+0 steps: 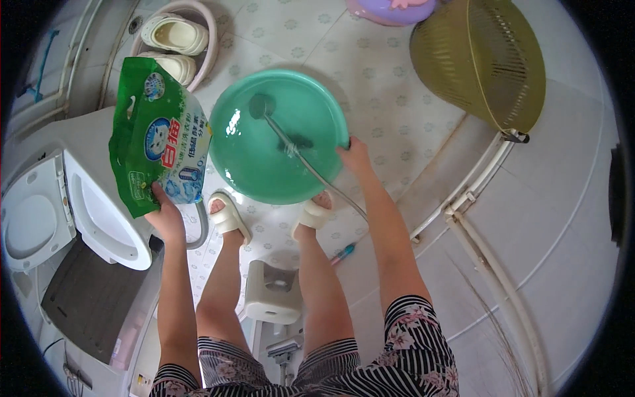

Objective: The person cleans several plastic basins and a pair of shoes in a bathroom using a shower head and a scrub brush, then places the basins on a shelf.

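My left hand (167, 218) grips the lower edge of a green and white plastic bag of laundry powder (161, 144), its printed face turned up, beside a green plastic basin (233, 168). At the basin's right rim, my right hand (356, 156) has its fingers curled on the edge. Water stands in the basin, and a shower head (261, 106) rests in it, its metal hose (322, 177) running over the near right rim and passing under my right forearm. A dark patch (300, 143) shows in the water near the middle; what it is I cannot tell.
A toilet (106, 218) with raised lid is at the left. White clogs (176, 34) lie in a pink basin (213, 47) at upper left. An olive plastic basket (446, 64) hangs at upper right, above wall pipes (491, 268). A white stool (270, 302) stands between my legs.
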The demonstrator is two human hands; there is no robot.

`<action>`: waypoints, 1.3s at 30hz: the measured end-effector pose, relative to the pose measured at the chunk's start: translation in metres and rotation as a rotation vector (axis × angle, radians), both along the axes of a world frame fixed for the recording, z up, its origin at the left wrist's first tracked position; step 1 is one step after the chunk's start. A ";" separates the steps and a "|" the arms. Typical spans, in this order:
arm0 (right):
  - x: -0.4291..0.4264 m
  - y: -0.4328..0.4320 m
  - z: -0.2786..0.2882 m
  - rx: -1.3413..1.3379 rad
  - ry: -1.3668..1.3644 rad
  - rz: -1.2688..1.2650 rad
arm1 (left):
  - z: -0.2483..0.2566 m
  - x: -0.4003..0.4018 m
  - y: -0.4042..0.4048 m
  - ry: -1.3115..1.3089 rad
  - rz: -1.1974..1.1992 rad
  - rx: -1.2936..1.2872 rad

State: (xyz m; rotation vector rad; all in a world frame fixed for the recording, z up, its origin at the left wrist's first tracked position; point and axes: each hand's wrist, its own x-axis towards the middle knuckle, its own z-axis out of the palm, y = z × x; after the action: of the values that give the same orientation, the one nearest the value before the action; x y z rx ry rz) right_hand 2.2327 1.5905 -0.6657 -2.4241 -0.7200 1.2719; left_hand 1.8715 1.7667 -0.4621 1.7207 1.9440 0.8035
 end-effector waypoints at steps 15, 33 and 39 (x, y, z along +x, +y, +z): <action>0.169 -0.086 0.013 -0.044 -0.294 0.045 | -0.094 0.073 0.022 -0.148 -0.030 -0.334; -0.009 0.209 0.143 0.307 -0.310 -0.163 | -0.151 0.140 0.096 -0.478 -0.866 -0.636; -0.132 0.280 0.143 0.095 -0.499 0.276 | -0.225 0.005 0.161 -1.047 0.311 -0.900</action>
State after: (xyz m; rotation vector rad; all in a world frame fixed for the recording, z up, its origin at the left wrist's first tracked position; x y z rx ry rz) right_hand 2.1009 1.8709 -0.5230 -2.6503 -1.2509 0.6833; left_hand 1.8768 1.9276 -0.6874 0.3202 1.4157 0.5735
